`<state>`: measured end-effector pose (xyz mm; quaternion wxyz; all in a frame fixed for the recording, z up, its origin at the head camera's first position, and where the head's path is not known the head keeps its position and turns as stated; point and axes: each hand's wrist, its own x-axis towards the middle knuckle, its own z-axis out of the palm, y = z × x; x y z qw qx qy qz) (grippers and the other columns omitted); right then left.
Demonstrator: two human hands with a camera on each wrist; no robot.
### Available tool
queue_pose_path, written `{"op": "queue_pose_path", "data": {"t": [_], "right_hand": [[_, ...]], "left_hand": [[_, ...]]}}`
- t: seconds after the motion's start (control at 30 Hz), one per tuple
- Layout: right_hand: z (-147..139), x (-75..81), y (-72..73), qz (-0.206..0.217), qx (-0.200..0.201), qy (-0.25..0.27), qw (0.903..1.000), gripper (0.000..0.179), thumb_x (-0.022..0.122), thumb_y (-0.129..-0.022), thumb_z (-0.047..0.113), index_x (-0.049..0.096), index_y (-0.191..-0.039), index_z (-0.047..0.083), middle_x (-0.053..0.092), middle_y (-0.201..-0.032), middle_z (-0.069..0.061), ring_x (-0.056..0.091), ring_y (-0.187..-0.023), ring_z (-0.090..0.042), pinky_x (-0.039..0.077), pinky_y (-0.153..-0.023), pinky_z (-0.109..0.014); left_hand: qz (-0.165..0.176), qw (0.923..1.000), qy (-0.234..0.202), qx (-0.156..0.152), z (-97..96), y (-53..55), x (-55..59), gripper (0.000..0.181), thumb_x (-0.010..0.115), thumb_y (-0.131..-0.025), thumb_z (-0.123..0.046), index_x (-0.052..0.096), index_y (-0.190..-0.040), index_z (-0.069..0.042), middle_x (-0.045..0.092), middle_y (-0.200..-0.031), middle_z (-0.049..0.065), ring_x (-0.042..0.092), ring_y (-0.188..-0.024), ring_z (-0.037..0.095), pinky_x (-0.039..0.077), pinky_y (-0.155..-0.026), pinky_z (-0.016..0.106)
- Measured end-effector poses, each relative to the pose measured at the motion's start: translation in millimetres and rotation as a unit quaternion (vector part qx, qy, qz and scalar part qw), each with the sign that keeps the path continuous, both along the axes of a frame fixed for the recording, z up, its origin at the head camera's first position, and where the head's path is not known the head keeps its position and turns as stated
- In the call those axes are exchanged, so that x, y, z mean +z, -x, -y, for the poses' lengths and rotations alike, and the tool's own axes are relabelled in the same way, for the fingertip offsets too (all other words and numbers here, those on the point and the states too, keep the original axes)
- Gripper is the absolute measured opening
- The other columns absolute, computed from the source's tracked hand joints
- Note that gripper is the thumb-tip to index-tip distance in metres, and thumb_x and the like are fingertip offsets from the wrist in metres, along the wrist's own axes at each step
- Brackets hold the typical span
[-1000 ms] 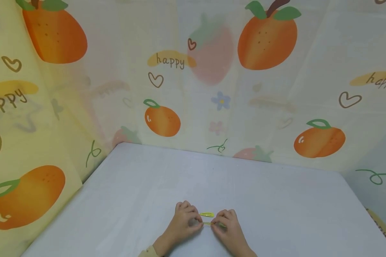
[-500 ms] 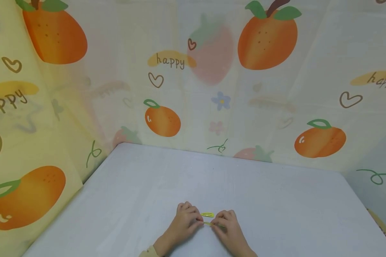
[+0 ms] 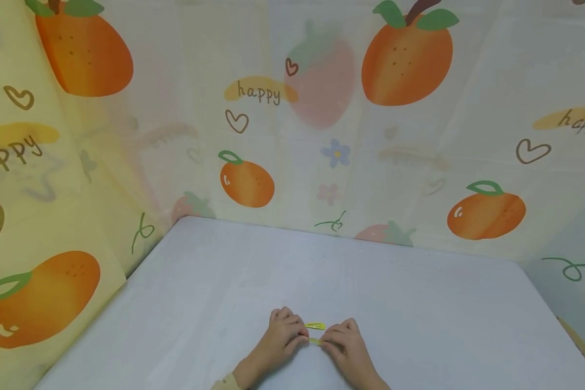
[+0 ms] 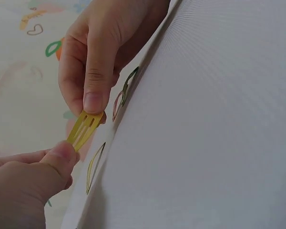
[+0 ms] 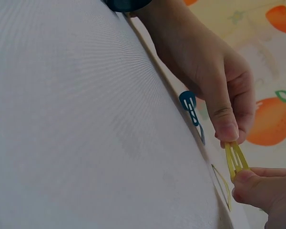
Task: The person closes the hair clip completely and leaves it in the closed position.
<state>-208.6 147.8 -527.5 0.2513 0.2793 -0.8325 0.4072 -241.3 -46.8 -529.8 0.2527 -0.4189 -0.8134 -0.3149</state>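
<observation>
Between my two hands is a yellow snap hair clip (image 3: 315, 341), low over the table. My left hand (image 3: 281, 333) pinches its narrow end between thumb and fingers. The wide, slotted end (image 4: 89, 119) is pinched by my right hand (image 3: 343, 346). A second yellow hair clip (image 3: 314, 325) lies on the table just beyond the held one. Near the right hand in the left wrist view lie a reddish clip (image 4: 117, 106) and a green clip (image 4: 129, 85). By the left hand in the right wrist view is a blue clip (image 5: 188, 106), with a greyish-blue one (image 5: 202, 134) beside it.
A white-covered table (image 3: 214, 276) spreads around and beyond the hands. Along its back and sides hang cloth walls (image 3: 185, 97) printed with oranges, strawberries, hearts and "happy". In the head view, the hands hide the other coloured clips.
The held yellow clip has tilted slightly, so a bit more of its flat face shows between the fingers. Both hands stay in nearly the same place; the second yellow clip stays put.
</observation>
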Motion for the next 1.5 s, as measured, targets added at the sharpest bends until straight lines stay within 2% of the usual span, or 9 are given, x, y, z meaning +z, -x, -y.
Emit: {"op": "queue_pose_path", "data": {"t": [0.2,0.33,0.5,0.6,0.8,0.93,1.0,1.23,1.5], "right_hand": [[-0.8,-1.1,0.3,-0.006,0.02,0.008,0.9998,0.012,0.071,-0.072,0.007,0.066,-0.075,0.017,0.064,-0.081,0.007,0.034,-0.069,-0.004,0.032,-0.058,-0.019],[0.1,-1.1,0.1,-0.002,0.018,0.008,0.9998,0.007,0.067,-0.076,0.013,0.063,-0.075,0.017,0.063,-0.079,0.008,0.035,-0.069,-0.005,0.032,-0.059,-0.019],[1.2,-0.9,-1.2,0.021,0.012,0.002,0.9997,0.007,0.065,-0.08,0.016,0.061,-0.075,0.019,0.059,-0.079,0.012,0.035,-0.071,-0.004,0.033,-0.06,-0.02],[1.6,-1.3,-1.7,0.028,0.01,-0.003,0.9995,0.011,0.065,-0.079,0.011,0.059,-0.076,0.019,0.057,-0.08,0.014,0.035,-0.073,-0.004,0.033,-0.061,-0.02],[2.1,-2.9,-1.1,0.011,0.005,-0.017,0.9998,0.02,0.066,-0.077,0.002,0.055,-0.077,0.018,0.053,-0.08,0.015,0.034,-0.073,-0.005,0.033,-0.061,-0.02],[1.9,-3.7,-0.5,-0.004,0.005,-0.031,0.9995,0.023,0.065,-0.076,-0.001,0.052,-0.078,0.019,0.05,-0.08,0.016,0.032,-0.073,-0.004,0.031,-0.061,-0.019],[2.1,-4.0,-0.3,-0.006,0.002,-0.036,0.9993,0.024,0.065,-0.076,-0.001,0.051,-0.078,0.019,0.048,-0.079,0.017,0.031,-0.072,-0.004,0.03,-0.061,-0.019],[3.5,-2.1,-1.5,0.015,-0.004,-0.034,0.9993,0.025,0.065,-0.077,-0.001,0.05,-0.077,0.019,0.045,-0.079,0.019,0.03,-0.072,-0.004,0.028,-0.062,-0.02],[3.3,-1.5,-1.9,0.043,-0.001,-0.012,0.999,0.021,0.064,-0.079,0.002,0.052,-0.078,0.019,0.048,-0.08,0.017,0.032,-0.074,-0.005,0.031,-0.062,-0.021]], "left_hand": [[0.018,0.9997,-0.012,-0.013,-0.4,-1.5,2.4,0.009,0.068,-0.076,-0.014,0.061,-0.071,-0.018,0.057,-0.078,-0.014,0.037,-0.077,0.006,0.023,-0.073,0.031],[0.03,0.9994,-0.014,-0.006,-0.3,-2.4,3.7,0.01,0.069,-0.075,-0.014,0.061,-0.07,-0.019,0.056,-0.078,-0.015,0.037,-0.076,0.005,0.023,-0.073,0.031],[0.039,0.9992,-0.011,0.001,0.0,-2.7,3.4,0.011,0.07,-0.075,-0.015,0.061,-0.07,-0.019,0.055,-0.077,-0.016,0.036,-0.075,0.005,0.023,-0.073,0.03],[0.033,0.9993,-0.014,0.004,0.2,-2.6,3.2,0.01,0.07,-0.075,-0.017,0.061,-0.07,-0.02,0.055,-0.077,-0.016,0.036,-0.075,0.005,0.024,-0.073,0.03],[0.025,0.9992,-0.031,0.009,0.2,-1.4,2.1,0.008,0.073,-0.072,-0.021,0.065,-0.073,-0.02,0.056,-0.079,-0.014,0.038,-0.076,0.004,0.026,-0.073,0.03],[0.03,0.999,-0.033,0.006,0.3,-0.2,1.2,0.015,0.075,-0.07,-0.026,0.067,-0.081,-0.019,0.057,-0.084,-0.012,0.039,-0.079,0.006,0.027,-0.074,0.031],[0.022,0.9992,-0.031,0.008,0.6,0.1,1.4,0.018,0.075,-0.068,-0.027,0.067,-0.082,-0.018,0.058,-0.085,-0.011,0.04,-0.079,0.007,0.027,-0.074,0.031],[-0.022,0.9982,-0.053,0.015,0.6,1.5,2.8,0.012,0.076,-0.065,-0.025,0.068,-0.072,-0.017,0.062,-0.077,-0.012,0.04,-0.074,0.007,0.028,-0.074,0.028],[-0.003,0.9977,-0.066,0.014,1.7,-0.1,5.6,0.012,0.076,-0.065,-0.024,0.07,-0.072,-0.016,0.063,-0.075,-0.011,0.04,-0.072,0.005,0.03,-0.07,0.021]]}}
